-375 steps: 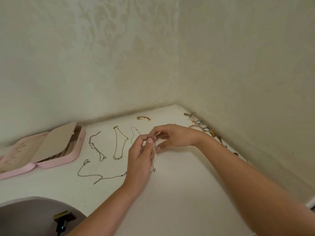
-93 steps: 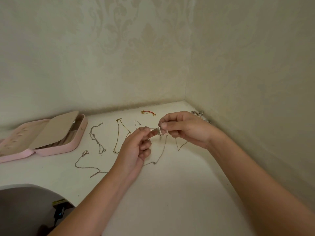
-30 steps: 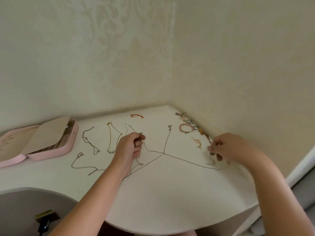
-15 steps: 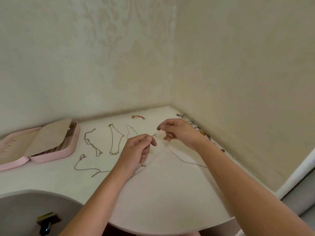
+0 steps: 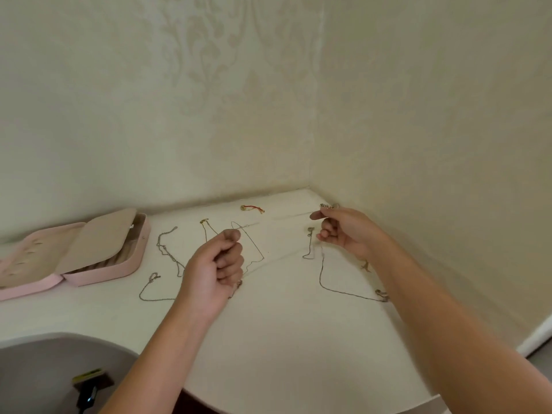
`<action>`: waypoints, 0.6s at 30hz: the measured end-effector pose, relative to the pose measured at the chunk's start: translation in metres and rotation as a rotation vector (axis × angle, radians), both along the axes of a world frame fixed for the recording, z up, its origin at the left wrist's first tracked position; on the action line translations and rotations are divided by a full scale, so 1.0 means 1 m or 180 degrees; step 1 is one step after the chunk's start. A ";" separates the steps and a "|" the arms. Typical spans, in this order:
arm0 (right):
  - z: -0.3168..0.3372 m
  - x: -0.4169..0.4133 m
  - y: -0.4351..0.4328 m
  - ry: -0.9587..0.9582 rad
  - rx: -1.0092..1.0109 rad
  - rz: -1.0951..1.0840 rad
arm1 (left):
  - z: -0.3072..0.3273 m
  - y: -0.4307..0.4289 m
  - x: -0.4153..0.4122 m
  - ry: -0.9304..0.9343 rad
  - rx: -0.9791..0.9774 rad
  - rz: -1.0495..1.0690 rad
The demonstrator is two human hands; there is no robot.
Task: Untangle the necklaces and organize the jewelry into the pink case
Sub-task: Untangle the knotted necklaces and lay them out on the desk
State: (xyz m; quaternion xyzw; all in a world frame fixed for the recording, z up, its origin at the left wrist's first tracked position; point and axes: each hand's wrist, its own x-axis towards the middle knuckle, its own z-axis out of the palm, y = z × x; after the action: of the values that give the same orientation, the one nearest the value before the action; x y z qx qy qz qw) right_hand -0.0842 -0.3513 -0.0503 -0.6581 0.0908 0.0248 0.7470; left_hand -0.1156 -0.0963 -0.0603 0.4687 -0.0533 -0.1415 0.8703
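Pinching a thin chain point(image 5: 286, 218) taut — left hand point(image 5: 213, 264), right hand point(image 5: 348, 231), both grips closed, glossy white counter point(image 5: 283, 339).

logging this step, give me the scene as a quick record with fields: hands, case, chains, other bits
left hand: closed in a pinch on a thin chain
right hand: closed in a pinch, thin chain seemingly stretched toward the left hand, blurred
pink case: open, at the table's left, beige flap raised
loose chains: silver one beside the case, another below the right hand
red bracelet: near the back wall
table: white, in a wall corner
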 end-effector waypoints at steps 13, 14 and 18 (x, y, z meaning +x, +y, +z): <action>0.006 -0.005 0.017 0.0588 -0.0292 0.0343 | 0.021 0.037 -0.027 0.0329 -0.0582 -0.1110; 0.006 -0.006 0.018 0.0676 -0.0453 0.0406 | 0.018 0.038 -0.033 0.0309 -0.0460 -0.1072; 0.007 -0.014 0.024 0.0830 -0.1510 0.0961 | -0.002 0.041 -0.051 0.0017 0.0450 -0.0805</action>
State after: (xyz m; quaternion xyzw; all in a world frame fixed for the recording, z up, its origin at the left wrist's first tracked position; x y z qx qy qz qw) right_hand -0.0986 -0.3269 -0.0437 -0.8114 0.0904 0.1979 0.5425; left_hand -0.1668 -0.0557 -0.0626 0.5180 -0.0995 -0.2547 0.8105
